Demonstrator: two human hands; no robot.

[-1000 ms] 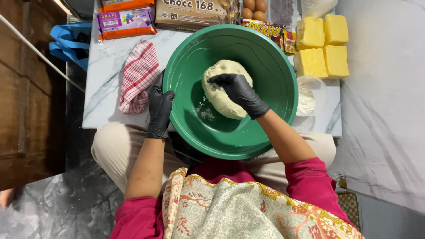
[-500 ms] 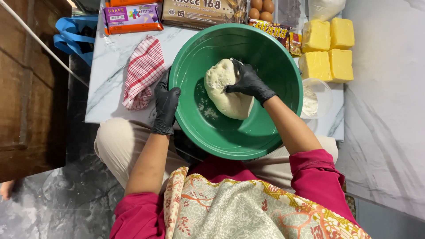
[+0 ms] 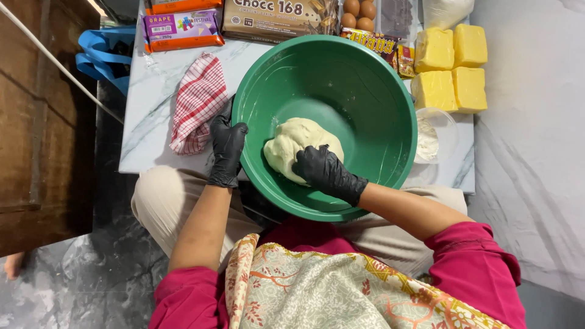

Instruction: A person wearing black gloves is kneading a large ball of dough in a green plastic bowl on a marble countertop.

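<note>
A large green bowl [image 3: 365,79] stands on a small white marble table [image 3: 146,116]. Inside it lies a pale lump of dough [image 3: 291,140], near the side closest to me. My right hand [image 3: 323,170], in a black glove, presses down on the near part of the dough with its fingers curled over it. My left hand [image 3: 226,146], also in a black glove, grips the bowl's left rim.
A red-checked cloth [image 3: 198,103] lies left of the bowl. Several yellow butter blocks [image 3: 451,67] and a clear cup of white powder [image 3: 434,135] sit at the right. Packets [image 3: 183,29] and eggs [image 3: 358,13] line the far edge. A blue bag [image 3: 100,52] is at the left.
The dough has been drawn from the bowl's middle toward me. My right hand moved with it, from the dough's far top down to its near side. My left hand stays on the rim.
</note>
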